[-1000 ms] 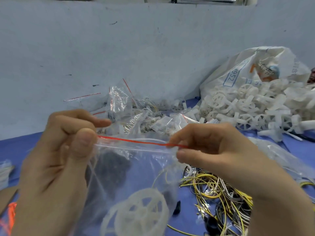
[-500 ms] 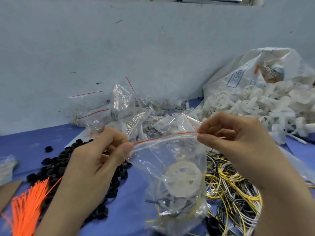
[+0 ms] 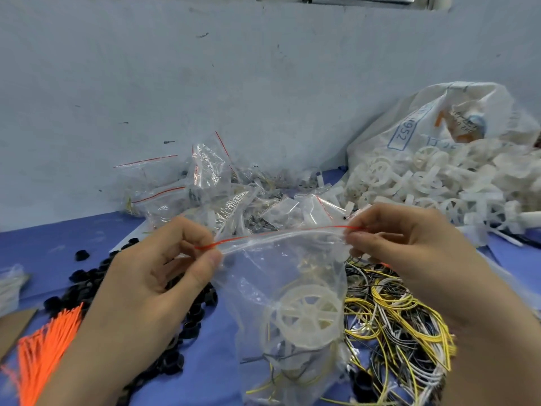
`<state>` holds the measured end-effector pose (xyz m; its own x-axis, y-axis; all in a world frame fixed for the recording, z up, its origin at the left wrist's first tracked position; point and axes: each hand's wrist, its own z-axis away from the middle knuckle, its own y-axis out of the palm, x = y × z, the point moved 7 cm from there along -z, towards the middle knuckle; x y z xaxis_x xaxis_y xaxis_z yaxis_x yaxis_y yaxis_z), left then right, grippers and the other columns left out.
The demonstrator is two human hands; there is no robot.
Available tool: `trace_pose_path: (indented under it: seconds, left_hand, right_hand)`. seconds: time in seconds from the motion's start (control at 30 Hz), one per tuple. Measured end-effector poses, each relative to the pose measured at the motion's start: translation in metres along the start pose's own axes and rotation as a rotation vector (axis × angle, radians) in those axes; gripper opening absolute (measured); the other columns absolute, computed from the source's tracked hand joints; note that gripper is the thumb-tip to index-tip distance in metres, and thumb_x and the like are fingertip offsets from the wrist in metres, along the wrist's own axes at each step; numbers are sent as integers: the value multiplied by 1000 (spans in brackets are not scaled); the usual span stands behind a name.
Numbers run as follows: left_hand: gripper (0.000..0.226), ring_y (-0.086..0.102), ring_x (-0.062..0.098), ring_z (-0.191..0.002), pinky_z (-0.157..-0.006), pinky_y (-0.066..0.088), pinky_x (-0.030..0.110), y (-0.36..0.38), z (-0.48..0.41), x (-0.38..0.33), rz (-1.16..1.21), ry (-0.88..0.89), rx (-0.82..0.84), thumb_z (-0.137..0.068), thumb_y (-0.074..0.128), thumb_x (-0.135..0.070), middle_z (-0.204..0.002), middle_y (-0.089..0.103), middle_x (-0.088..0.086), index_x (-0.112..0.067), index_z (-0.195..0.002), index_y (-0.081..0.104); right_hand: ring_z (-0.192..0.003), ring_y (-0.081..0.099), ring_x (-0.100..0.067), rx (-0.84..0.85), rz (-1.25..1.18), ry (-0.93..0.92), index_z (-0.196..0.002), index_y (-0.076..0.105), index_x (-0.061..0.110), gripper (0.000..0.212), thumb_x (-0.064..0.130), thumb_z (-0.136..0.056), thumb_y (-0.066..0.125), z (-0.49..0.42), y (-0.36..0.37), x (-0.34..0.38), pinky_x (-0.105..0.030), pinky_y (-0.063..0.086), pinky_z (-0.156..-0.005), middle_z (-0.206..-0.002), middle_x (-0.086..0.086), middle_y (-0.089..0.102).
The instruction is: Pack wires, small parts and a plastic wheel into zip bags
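A clear zip bag (image 3: 292, 276) with red-edged top hangs upright, holding a white wheel (image 3: 307, 317) and wires.

A small-parts packing bench in a workshop.
Beyond the right hand (image 3: 409, 247) spills a sack of white plastic wheels (image 3: 439, 177); loose wire bundles (image 3: 395, 323) lie below it, black caps (image 3: 87, 276) beside the left hand (image 3: 152, 276).

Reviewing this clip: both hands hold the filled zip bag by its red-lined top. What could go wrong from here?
1. The left hand and right hand pinch only the two ends of the zip bag top; the middle of the red strip may stay unsealed, letting wires slip out.
2. The plastic wheel weighs the bag down, so a loose grip could drop it.
3. It hangs just above the loose wire pile and might snag strands.
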<state>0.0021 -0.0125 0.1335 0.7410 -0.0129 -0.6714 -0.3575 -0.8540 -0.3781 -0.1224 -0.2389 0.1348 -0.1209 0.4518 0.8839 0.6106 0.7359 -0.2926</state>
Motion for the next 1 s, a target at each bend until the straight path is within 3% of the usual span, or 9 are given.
trace_pose_path:
  seconds: [0.23,0.37,0.47,0.57,0.63,0.7,0.83,0.93,1.0]
  left_hand:
    - [8,63,3,-77,-75,48,6,-8,0,-11,81,116,-136,-79,67,-34,-85,66,-11,-32,-82,60]
    - [21,64,4,-81,-80,48,8,-15,-1,-15,113,140,-193,-78,71,-46,-83,65,-12,-36,-91,59]
    - [31,65,7,-73,-76,51,11,-16,-2,-12,137,123,-174,-74,72,-38,-74,62,-10,-40,-101,57]
    - [38,65,9,-66,-70,52,12,-15,-3,-6,141,82,-139,-71,73,-37,-68,62,-7,-39,-105,57]
    - [40,68,11,-71,-76,52,13,-15,-3,-1,141,52,-120,-70,74,-39,-68,61,-6,-37,-107,58]
    - [42,69,14,-79,-85,52,20,-15,-2,1,124,43,-100,-72,74,-44,-68,60,-6,-35,-110,58]
    - [40,65,14,-79,-91,44,54,-11,-2,-4,70,66,-105,-77,70,-42,-71,60,-4,-37,-113,56]
    - [37,65,18,-85,-91,45,60,-2,-5,-13,8,78,-121,-77,67,-42,-75,63,-3,-43,-112,54]
    - [36,65,21,-87,-89,46,62,5,-5,-20,37,76,-110,-77,67,-41,-77,63,-2,-44,-110,55]
  right_hand:
    - [-59,56,-9,-139,-107,-189,-76,71,23,20,4,-75,71,0,-5,18,-19,46,-59,-67,1,70]
    - [-60,50,-14,-149,-303,-220,-79,69,28,26,5,-68,75,1,-9,22,-25,43,-60,-65,2,65]
    - [-61,55,-12,-102,-387,-174,-89,68,32,35,14,-60,74,1,-8,18,-19,45,-60,-66,-2,67]
    - [-60,56,-10,-81,-354,-102,-91,67,31,40,3,-64,75,0,-6,8,-14,46,-59,-66,-2,66]
    - [-61,57,-11,-66,-334,-63,-91,67,28,40,-5,-69,73,-1,-3,4,-14,46,-58,-66,-1,66]
    - [-62,56,-10,-73,-305,-42,-89,66,29,41,-8,-72,71,-1,-2,3,-15,46,-59,-67,1,65]
    - [-67,58,-7,-118,-121,-14,-89,65,35,37,1,-74,71,2,-2,9,-24,43,-66,-74,7,66]
    - [-90,56,14,-59,80,-79,-91,67,43,29,32,-65,71,8,12,35,-7,36,-79,-93,23,65]
    - [-98,51,16,55,199,-138,-86,69,42,22,42,-64,71,14,35,54,-2,32,-82,-97,25,63]
